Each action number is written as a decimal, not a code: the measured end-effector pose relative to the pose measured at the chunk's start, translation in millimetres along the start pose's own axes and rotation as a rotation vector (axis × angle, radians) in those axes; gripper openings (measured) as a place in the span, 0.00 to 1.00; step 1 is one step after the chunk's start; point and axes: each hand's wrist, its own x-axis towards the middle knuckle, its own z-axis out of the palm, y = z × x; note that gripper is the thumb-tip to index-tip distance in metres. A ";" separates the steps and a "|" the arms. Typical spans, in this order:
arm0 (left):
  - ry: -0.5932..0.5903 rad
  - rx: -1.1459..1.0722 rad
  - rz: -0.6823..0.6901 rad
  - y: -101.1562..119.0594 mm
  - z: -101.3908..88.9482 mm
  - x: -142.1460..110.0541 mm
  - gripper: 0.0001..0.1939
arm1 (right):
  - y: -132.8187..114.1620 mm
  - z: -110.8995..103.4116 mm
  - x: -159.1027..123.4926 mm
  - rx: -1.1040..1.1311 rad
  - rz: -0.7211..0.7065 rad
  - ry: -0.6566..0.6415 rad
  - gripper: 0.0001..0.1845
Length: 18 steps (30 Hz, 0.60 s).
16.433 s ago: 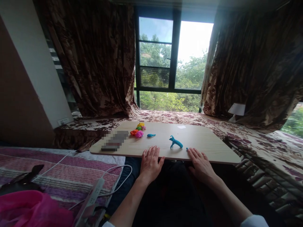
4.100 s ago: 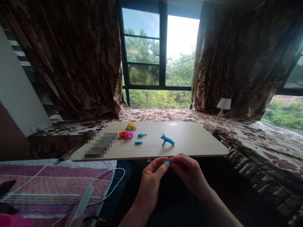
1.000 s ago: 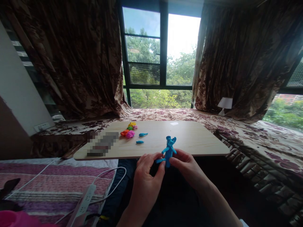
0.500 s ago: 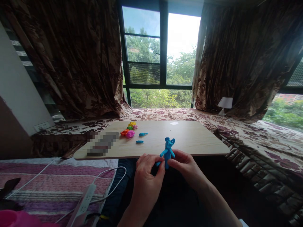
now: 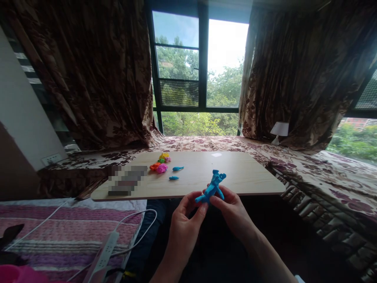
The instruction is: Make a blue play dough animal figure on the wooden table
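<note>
Between my two hands is a blue clay figure (image 5: 212,188) with a head, round ears and limbs, tilted with its head up to the right. My left hand (image 5: 188,214) pinches its lower end between thumb and fingers. My right hand (image 5: 229,204) grips the body from the right side, thumb in front and fingers behind. Two small blue clay pieces lie on the table: a tapered one (image 5: 178,168) and a shorter one (image 5: 173,178). Beside them sit lumps of clay in pink (image 5: 161,168), orange (image 5: 154,166), green (image 5: 161,160) and yellow (image 5: 164,156).
The wooden table (image 5: 247,177) stands before a window. A pixelated dark object (image 5: 127,181) lies at its left. A power strip (image 5: 103,251) with white cables rests on the striped bedding (image 5: 59,228). A small white lamp (image 5: 279,129) stands on the ledge at right.
The blue figure has turned from nearly upright to a tilt, its head leaning right. My hands have shifted their hold around its lower body.
</note>
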 end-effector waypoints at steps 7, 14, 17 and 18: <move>0.010 -0.362 -0.155 3.0 6.6 -4.5 0.14 | 0.4 4.1 -1.7 0.059 0.004 -0.029 0.13; -0.063 -0.469 -0.201 3.1 3.0 -5.6 0.12 | 0.6 3.4 -2.6 0.114 0.028 -0.044 0.13; -0.051 -0.482 -0.222 2.4 3.7 -5.0 0.11 | -0.3 1.9 -2.7 0.108 0.051 -0.048 0.13; -0.051 -0.481 -0.227 1.6 4.0 -4.6 0.11 | -0.5 1.6 -2.8 0.104 0.055 -0.047 0.14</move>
